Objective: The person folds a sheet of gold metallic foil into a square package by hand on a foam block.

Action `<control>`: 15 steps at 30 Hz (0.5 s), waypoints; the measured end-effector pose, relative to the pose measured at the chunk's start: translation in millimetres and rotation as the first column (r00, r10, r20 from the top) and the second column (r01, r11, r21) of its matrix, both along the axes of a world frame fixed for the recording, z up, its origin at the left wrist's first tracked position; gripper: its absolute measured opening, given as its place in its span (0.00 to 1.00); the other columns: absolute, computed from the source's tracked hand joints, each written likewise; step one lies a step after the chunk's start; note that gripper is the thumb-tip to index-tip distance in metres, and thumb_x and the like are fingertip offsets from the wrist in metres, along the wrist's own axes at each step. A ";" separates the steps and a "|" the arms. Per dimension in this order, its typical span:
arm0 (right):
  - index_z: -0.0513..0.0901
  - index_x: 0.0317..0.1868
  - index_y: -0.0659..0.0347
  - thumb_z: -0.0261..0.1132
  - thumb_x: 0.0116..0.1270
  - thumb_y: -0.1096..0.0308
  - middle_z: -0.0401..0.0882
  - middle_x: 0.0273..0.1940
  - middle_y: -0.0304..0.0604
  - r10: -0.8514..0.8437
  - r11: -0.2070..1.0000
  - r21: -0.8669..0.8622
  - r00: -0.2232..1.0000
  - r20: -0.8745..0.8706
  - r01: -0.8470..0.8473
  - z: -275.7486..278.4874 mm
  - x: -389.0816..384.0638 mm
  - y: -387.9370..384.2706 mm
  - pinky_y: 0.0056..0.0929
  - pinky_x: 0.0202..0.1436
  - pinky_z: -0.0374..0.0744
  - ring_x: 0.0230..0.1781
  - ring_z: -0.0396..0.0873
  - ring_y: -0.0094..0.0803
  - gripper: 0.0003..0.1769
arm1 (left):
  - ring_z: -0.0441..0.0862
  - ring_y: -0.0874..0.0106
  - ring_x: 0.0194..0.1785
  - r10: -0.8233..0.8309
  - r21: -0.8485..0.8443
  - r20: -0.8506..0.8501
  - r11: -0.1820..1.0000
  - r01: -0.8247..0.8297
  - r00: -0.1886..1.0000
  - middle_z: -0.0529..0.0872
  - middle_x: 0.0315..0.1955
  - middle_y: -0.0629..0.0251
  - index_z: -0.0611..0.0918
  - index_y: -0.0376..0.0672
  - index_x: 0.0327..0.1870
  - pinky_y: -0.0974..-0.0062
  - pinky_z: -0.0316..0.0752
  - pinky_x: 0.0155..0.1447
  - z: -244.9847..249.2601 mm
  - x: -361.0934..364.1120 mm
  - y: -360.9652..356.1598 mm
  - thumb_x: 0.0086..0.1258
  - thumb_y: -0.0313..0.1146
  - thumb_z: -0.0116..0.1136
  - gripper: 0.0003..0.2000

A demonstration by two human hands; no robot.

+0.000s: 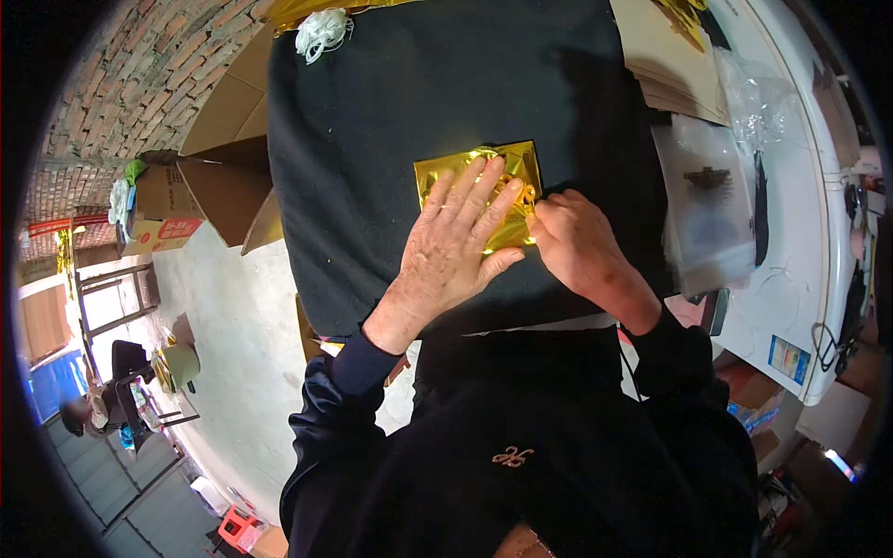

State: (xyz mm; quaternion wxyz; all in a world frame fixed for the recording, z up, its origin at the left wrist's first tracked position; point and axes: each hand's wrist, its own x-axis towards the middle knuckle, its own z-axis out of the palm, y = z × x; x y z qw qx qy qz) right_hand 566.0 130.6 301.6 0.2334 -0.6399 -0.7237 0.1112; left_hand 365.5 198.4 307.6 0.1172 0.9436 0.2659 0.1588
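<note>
A shiny gold foil piece, roughly square (pixel 430 173), lies on the black cloth (pixel 391 102) in front of me. My left hand (pixel 456 223) rests flat across it, fingers stretched out and slightly apart, covering much of its middle. At the right edge of the foil, my right hand (pixel 579 237) is closed with its fingertips pinched together. Small gold loops or folds show on the foil between the two hands. What the right fingertips pinch, if anything, is hidden.
White string (pixel 323 35) lies bunched at the cloth's far left corner. To the right are stacked cardboard sheets (pixel 674 60), clear plastic bags (pixel 707 205) and a white surface (pixel 791 232). An open cardboard box (pixel 228 181) stands on the left, beside the pale floor (pixel 233 316).
</note>
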 end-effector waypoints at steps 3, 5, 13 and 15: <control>0.77 0.27 0.62 0.64 0.68 0.70 0.83 0.29 0.50 0.069 0.997 0.033 0.997 0.041 -0.070 -1.2 4.2 -0.9 0.47 0.40 0.81 0.33 0.83 0.49 0.10 | 0.61 0.56 0.83 0.001 -0.015 0.002 1.000 -0.001 1.000 0.65 0.80 0.55 0.67 0.52 0.81 0.50 0.55 0.85 -1.0 -0.5 0.1 0.72 0.60 0.61 0.40; 0.76 0.29 0.61 0.65 0.71 0.67 0.82 0.28 0.48 -0.020 0.999 0.035 1.000 -0.019 0.021 1.1 1.3 -3.0 0.46 0.38 0.81 0.31 0.82 0.46 0.12 | 0.60 0.56 0.83 0.000 -0.018 -0.011 1.000 0.000 1.000 0.65 0.80 0.55 0.67 0.53 0.81 0.49 0.55 0.85 -0.4 -0.1 0.5 0.71 0.61 0.61 0.40; 0.75 0.31 0.57 0.69 0.73 0.60 0.78 0.26 0.44 -0.186 0.982 0.037 0.982 -0.035 0.188 8.8 -5.3 -23.3 0.42 0.33 0.79 0.28 0.80 0.42 0.15 | 0.60 0.56 0.83 0.014 -0.015 -0.032 1.000 -0.015 0.999 0.66 0.80 0.55 0.68 0.55 0.81 0.50 0.54 0.86 -1.8 1.8 -0.3 0.73 0.62 0.59 0.39; 0.76 0.31 0.56 0.69 0.73 0.61 0.78 0.26 0.43 -0.216 0.974 0.063 0.976 -0.012 0.216 5.3 -7.6 -22.8 0.42 0.32 0.79 0.28 0.80 0.42 0.15 | 0.60 0.56 0.84 0.018 -0.011 -0.052 1.000 -0.019 0.998 0.66 0.80 0.55 0.68 0.55 0.81 0.50 0.53 0.86 -1.2 1.9 -0.4 0.73 0.62 0.58 0.39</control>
